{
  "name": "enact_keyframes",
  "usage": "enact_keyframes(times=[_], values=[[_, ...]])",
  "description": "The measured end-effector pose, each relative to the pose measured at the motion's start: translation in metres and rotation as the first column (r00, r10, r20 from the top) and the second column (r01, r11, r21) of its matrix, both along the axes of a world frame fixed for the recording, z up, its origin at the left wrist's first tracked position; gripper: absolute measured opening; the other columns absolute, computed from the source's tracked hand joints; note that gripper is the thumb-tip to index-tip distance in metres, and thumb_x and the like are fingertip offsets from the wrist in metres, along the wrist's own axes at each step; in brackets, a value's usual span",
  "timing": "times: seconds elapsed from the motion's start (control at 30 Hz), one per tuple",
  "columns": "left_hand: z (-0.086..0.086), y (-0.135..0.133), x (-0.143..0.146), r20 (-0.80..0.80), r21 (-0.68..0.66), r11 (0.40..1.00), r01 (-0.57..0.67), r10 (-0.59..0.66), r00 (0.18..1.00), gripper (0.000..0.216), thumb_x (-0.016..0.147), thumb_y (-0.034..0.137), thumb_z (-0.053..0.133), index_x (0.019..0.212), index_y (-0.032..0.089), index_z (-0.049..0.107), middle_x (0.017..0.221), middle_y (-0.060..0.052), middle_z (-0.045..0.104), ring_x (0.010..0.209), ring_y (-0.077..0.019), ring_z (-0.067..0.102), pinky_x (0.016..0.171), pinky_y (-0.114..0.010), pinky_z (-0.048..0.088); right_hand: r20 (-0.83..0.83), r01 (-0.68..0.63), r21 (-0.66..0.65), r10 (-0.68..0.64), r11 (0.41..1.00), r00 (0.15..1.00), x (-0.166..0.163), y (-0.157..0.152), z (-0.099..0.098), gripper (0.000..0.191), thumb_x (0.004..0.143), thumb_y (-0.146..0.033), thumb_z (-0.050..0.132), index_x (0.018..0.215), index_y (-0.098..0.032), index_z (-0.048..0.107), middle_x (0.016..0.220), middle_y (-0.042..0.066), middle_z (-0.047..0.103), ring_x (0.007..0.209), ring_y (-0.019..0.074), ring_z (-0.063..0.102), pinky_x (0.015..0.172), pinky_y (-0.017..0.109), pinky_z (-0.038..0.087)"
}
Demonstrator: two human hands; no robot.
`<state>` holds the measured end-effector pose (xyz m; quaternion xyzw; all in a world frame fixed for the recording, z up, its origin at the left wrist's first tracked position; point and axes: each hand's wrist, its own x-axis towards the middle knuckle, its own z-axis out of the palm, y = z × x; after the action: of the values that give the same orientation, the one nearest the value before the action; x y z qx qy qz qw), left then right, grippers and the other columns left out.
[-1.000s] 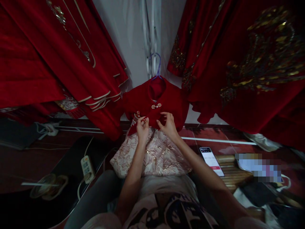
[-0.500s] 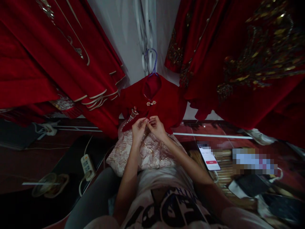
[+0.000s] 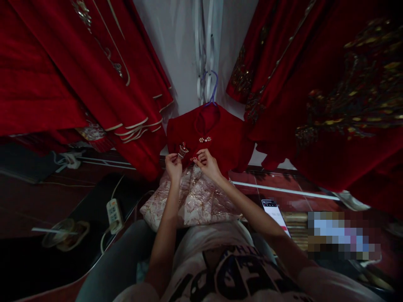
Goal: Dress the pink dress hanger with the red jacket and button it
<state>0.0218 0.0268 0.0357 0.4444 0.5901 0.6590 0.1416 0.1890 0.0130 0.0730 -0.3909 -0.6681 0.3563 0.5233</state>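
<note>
A small red velvet dress (image 3: 220, 134) hangs from a purple hanger (image 3: 211, 86) against the white wall, its pale pink gold-patterned skirt (image 3: 195, 199) lying over my lap. My left hand (image 3: 174, 164) is pinched on a beaded tassel ornament (image 3: 182, 150) at the left front of the bodice. My right hand (image 3: 206, 162) is pinched on the red fabric just right of the ornament, below a pearl clasp (image 3: 205, 139). The two hands are a few centimetres apart.
Large red embroidered garments hang to the left (image 3: 78, 84) and right (image 3: 330, 92). A power strip (image 3: 113, 212) and a plastic cup with a straw (image 3: 61, 238) lie on the floor at left. A lit phone (image 3: 275, 213) rests at right.
My left hand has moved left and up, taking hold of the tassel ornament. My right hand stays pinched on the bodice front. The view shifted slightly.
</note>
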Motion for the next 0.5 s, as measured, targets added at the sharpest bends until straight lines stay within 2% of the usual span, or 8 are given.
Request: enact_keyframes(times=[0.07,0.17,0.27,0.33,0.5], values=[[-0.008,0.009,-0.003,-0.032,-0.013,1.000,0.011,-0.012,0.999,0.023,0.071,0.012,0.063,0.091,0.018,0.054,0.092,-0.003,0.058,0.083,-0.0129,0.059,0.078,-0.028,0.050,0.003,-0.005,0.001,0.005,1.000,1.000,-0.002,-0.001,0.000,0.025,0.078,-0.028,0.063,0.100,-0.021,0.054,0.084,0.001,0.059,0.073,0.0120,0.058,0.063,0.022,0.049],[-0.011,0.020,0.003,-0.098,-0.026,0.993,0.115,-0.117,0.988,0.026,0.071,0.014,0.066,0.092,0.019,0.052,0.092,-0.003,0.057,0.085,-0.0135,0.059,0.077,-0.027,0.050,-0.009,0.004,-0.026,-0.004,1.000,1.000,-0.004,-0.001,-0.003,0.021,0.078,-0.029,0.063,0.098,-0.021,0.059,0.082,0.001,0.061,0.073,0.0121,0.059,0.065,0.023,0.050],[-0.006,0.029,0.011,-0.152,0.021,0.997,0.075,-0.071,0.986,0.028,0.072,0.020,0.069,0.093,0.019,0.051,0.095,-0.005,0.056,0.085,-0.0144,0.058,0.076,-0.028,0.049,-0.018,-0.012,-0.050,0.011,0.999,1.000,-0.006,0.003,-0.007,0.020,0.078,-0.030,0.064,0.095,-0.020,0.063,0.082,0.001,0.063,0.073,0.0118,0.059,0.066,0.023,0.051],[-0.003,0.036,0.015,-0.150,0.047,0.997,0.057,-0.049,0.988,0.030,0.072,0.022,0.069,0.095,0.019,0.050,0.096,-0.005,0.057,0.083,-0.0141,0.058,0.073,-0.027,0.049,-0.015,-0.005,-0.060,0.004,0.998,1.000,-0.006,0.006,-0.009,0.020,0.077,-0.030,0.065,0.094,-0.020,0.065,0.081,0.001,0.064,0.072,0.0116,0.060,0.067,0.023,0.051],[-0.003,0.048,0.017,-0.059,0.056,0.988,0.146,-0.143,0.988,0.016,0.075,0.016,0.060,0.088,0.019,0.052,0.082,-0.001,0.060,0.076,-0.0115,0.060,0.073,-0.025,0.050,-0.044,0.051,-0.083,-0.055,0.995,0.998,-0.011,0.018,-0.011,0.022,0.075,-0.034,0.067,0.092,-0.019,0.067,0.079,0.001,0.064,0.071,0.0110,0.059,0.064,0.021,0.050]])
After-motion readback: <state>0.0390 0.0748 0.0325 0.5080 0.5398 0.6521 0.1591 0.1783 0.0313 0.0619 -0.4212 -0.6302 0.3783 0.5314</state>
